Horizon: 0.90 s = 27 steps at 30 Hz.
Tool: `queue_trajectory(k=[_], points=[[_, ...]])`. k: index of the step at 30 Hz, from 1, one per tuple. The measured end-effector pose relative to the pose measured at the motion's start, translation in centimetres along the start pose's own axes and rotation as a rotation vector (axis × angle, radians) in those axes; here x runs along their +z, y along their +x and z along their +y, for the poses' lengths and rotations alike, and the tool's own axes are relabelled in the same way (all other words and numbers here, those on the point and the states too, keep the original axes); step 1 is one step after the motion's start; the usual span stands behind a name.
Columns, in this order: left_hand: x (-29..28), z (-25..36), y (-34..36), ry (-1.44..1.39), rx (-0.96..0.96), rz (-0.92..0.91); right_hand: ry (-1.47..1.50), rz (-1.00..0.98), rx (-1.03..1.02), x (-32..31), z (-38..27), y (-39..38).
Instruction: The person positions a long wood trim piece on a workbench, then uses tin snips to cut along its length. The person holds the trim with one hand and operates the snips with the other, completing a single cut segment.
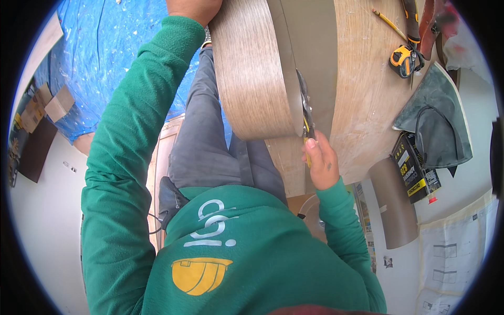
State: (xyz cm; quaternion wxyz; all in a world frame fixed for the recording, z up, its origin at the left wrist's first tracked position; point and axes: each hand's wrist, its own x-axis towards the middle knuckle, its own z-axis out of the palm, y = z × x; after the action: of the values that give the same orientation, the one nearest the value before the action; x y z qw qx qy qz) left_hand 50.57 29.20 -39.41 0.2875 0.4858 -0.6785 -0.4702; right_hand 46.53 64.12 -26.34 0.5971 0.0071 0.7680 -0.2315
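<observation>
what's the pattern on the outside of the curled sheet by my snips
The curled sheet has fine brown wood grain there, best seen in the head view.

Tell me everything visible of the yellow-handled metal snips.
The silver-grey metal snips with yellow handles have narrow blades. The bare right hand grips the handles, partly hiding them. The tool points away from the person, tip slightly left, its blades at the curled, brown wood-grained sheet. A thin dark line runs on from the tip. How far the blades are open is unclear.
</observation>
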Motion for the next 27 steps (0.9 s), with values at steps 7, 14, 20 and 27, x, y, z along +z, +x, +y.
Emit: queue_trajectory(k=[7,14,20,27], points=[[-0.1,0.5,-0.2,-0.001,-0.031,-0.005,0.042,0.041,-0.039,0.4,0.7,0.3],[-0.1,0.2,-0.1,0.015,0.0,0.005,-0.043,0.028,-0.031,0.2,1.6,0.4],[-0.1,0.1,0.0,-0.005,-0.023,-0.014,0.036,0.043,-0.073,0.3,0.1,0.5],[0.0,0.0,-0.2,0.018,0.004,0.007,0.04,0.037,-0.059,0.3,-0.2,0.6]])
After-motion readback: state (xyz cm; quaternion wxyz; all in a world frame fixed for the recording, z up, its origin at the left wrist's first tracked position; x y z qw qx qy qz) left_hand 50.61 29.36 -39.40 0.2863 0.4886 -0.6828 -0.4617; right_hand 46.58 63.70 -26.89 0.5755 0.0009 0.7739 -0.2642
